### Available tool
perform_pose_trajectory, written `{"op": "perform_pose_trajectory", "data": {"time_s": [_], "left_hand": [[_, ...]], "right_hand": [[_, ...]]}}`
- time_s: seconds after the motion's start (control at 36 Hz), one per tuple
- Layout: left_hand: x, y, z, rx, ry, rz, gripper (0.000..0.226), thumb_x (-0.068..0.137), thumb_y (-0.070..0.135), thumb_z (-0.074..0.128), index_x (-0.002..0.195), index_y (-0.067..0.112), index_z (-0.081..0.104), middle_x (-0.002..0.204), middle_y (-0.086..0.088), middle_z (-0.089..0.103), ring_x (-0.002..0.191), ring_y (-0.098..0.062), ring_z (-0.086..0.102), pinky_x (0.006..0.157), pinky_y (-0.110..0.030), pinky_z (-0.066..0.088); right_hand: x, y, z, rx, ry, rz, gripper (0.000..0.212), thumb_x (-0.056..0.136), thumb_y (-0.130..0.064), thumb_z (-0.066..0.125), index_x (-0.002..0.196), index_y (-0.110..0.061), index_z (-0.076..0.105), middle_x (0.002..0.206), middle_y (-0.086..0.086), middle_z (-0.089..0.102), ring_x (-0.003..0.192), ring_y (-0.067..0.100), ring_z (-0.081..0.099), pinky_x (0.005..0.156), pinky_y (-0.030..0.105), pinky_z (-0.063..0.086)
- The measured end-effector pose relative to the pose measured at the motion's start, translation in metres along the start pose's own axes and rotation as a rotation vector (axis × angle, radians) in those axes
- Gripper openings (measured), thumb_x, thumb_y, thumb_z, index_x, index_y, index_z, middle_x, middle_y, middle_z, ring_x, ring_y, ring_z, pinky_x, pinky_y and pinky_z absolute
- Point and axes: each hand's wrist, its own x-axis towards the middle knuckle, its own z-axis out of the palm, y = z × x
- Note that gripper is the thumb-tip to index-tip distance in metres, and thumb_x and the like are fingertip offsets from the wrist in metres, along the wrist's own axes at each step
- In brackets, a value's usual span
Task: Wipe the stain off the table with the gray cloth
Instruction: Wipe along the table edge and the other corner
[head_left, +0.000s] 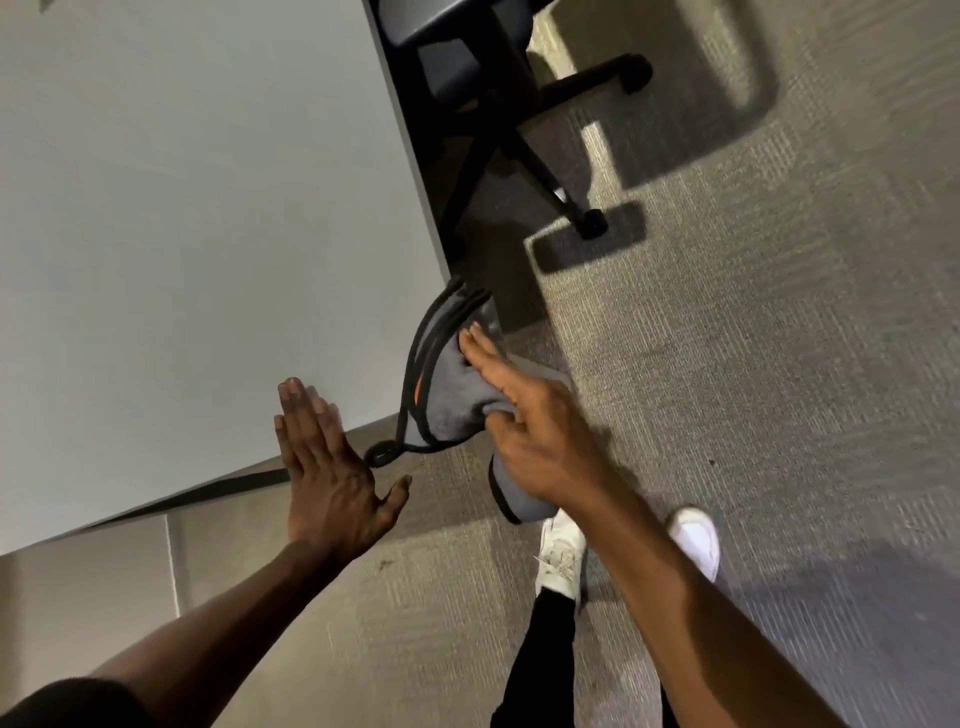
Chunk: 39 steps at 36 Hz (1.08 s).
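Gray fabric is bunched between the thumb and curled fingers of the right hand (540, 436), with the index finger stretched straight out along the top of it. The gray cloth (452, 395) has a dark stitched border and a flash of orange on one fold; one end hangs below the wrist, the other reaches up toward the table's corner. It is off the table, held in the air just beside that corner and over the carpet.

The left hand (327, 478) is flat and open, fingers together and thumb spread wide, gripping nothing. Its fingertips lie over the near edge of the white table (197, 218), close to the corner, while the palm and thumb hang past the edge.

The tabletop seen here is plain and pale; I cannot make out a stain on it. Its right edge runs up to an office chair (483, 78), whose black legs and castors stand tucked against it. Right of the chair and the cloth, the carpet (779, 338) lies open. Below, two white shoes (563, 556) stand on it.
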Motion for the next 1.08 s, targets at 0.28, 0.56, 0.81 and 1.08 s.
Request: {"op": "perform_pose_trajectory", "data": {"time_s": [0.28,0.56,0.81,1.08], "left_hand": [[-0.001,0.0,-0.004,-0.014,0.002,0.022,0.147,0.088,0.075,0.069,0.167,-0.018,-0.013,0.175,-0.043,-0.024,0.168,-0.062,-0.014,0.136,-0.073,0.001],[-0.001,-0.004,0.0,-0.051,-0.019,0.025,0.139,0.088,0.071,0.073,0.17,-0.015,0.0,0.176,-0.046,-0.017,0.166,-0.068,-0.008,0.134,-0.078,0.006],[-0.001,-0.002,-0.005,-0.09,0.022,0.047,0.139,0.09,0.083,0.049,0.169,-0.006,-0.024,0.176,-0.046,-0.017,0.166,-0.067,-0.007,0.135,-0.075,0.003],[-0.002,-0.004,-0.007,-0.042,0.014,0.07,0.135,0.091,0.081,0.048,0.167,-0.021,0.003,0.176,-0.046,-0.014,0.167,-0.064,-0.009,0.137,-0.07,-0.001]], "right_hand": [[0.067,-0.02,-0.022,0.009,-0.048,0.05,0.067,0.103,0.003,0.049,0.162,-0.025,0.038,0.171,-0.01,0.032,0.16,0.012,0.028,0.132,0.032,0.022],[-0.031,0.005,0.001,0.098,-0.039,0.078,0.072,0.095,-0.009,0.049,0.164,-0.028,0.038,0.167,-0.017,0.04,0.141,0.024,0.057,0.119,0.046,0.046],[0.076,-0.03,-0.018,-0.062,-0.002,0.081,0.064,0.101,-0.003,0.05,0.162,-0.022,0.041,0.163,0.006,0.049,0.15,0.024,0.048,0.121,0.029,0.04],[-0.011,-0.007,0.032,-0.401,0.078,-0.204,0.07,0.092,0.008,0.041,0.162,-0.001,0.036,0.175,0.014,0.023,0.165,0.026,0.013,0.133,0.043,0.023]]}}
